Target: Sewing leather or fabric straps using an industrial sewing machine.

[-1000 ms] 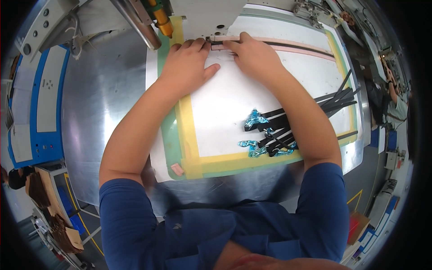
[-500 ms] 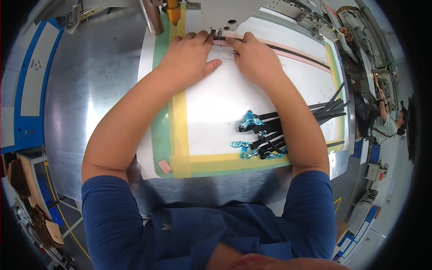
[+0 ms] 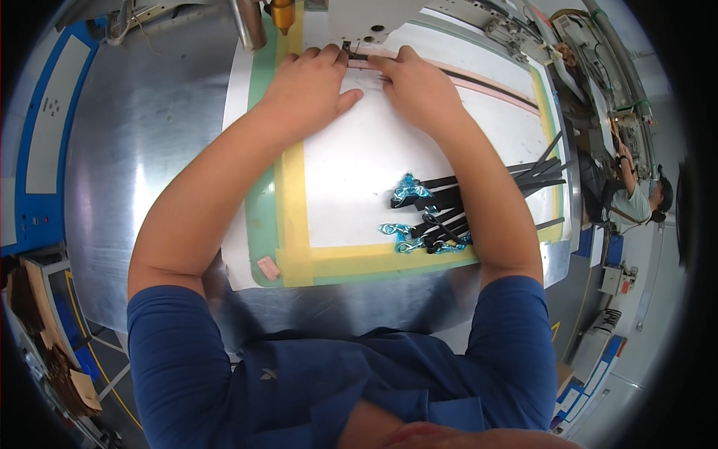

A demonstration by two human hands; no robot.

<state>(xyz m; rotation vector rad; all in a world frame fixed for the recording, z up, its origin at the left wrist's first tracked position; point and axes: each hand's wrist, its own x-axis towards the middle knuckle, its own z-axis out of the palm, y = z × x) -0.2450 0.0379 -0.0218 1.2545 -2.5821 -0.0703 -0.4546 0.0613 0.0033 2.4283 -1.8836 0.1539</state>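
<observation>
One strap point(image 3: 491, 90) laid between pink strips point(image 3: 360, 64) | left hand point(image 3: 308, 88): fingers together, thumb apart | right hand point(image 3: 420, 86): pinch unclear | other straps point(image 3: 441, 203) lie outside

A broad sheet point(image 3: 359, 165) lies on the bench point(image 3: 127, 202), with bare bench to its left. Near its far edge, a long strip point(image 3: 486, 86) runs rightward between two guide strips point(image 3: 493, 96). The left grip point(image 3: 308, 88) rests at the strip's left end, and the right grip point(image 3: 422, 88) lies over the strip just to the right. A machine head point(image 3: 366, 22) stands behind both. Nearer the body, a strap bundle point(image 3: 443, 200) lies partly under the right forearm point(image 3: 497, 179), its hooks point(image 3: 410, 188) leftward. A scrap point(image 3: 268, 267) sits at the sheet's near left corner.
</observation>
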